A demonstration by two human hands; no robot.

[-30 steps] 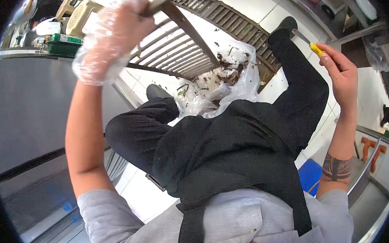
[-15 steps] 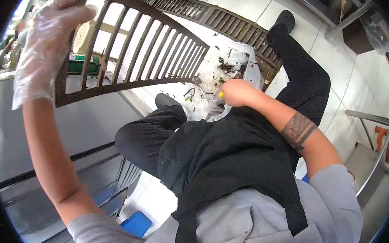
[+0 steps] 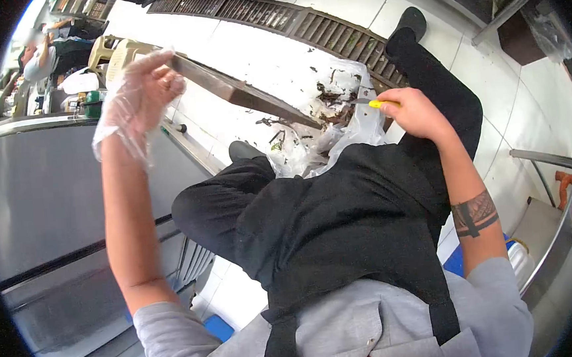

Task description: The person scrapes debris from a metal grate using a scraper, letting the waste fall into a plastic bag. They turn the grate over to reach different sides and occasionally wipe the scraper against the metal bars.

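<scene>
My left hand, in a clear plastic glove, is closed at the raised upper end of a metal drain grate. The grate is tilted and seen almost edge-on, its lower end down by a plastic bag. My right hand, bare, grips a small knife by its yellow handle. Its short blade points left, over the bag's right part. The clear plastic bag lies spread on the floor between my legs, strewn with dark wet debris.
A row of slatted drain grates runs across the tiled floor. To the left stands a steel cabinet; a metal table is at upper right. Another person is at far upper left, near a beige plastic chair.
The grate has turned from showing its slats to nearly edge-on, and my left hand has moved right and lower. My right hand has moved right and up, so the knife blade now shows.
</scene>
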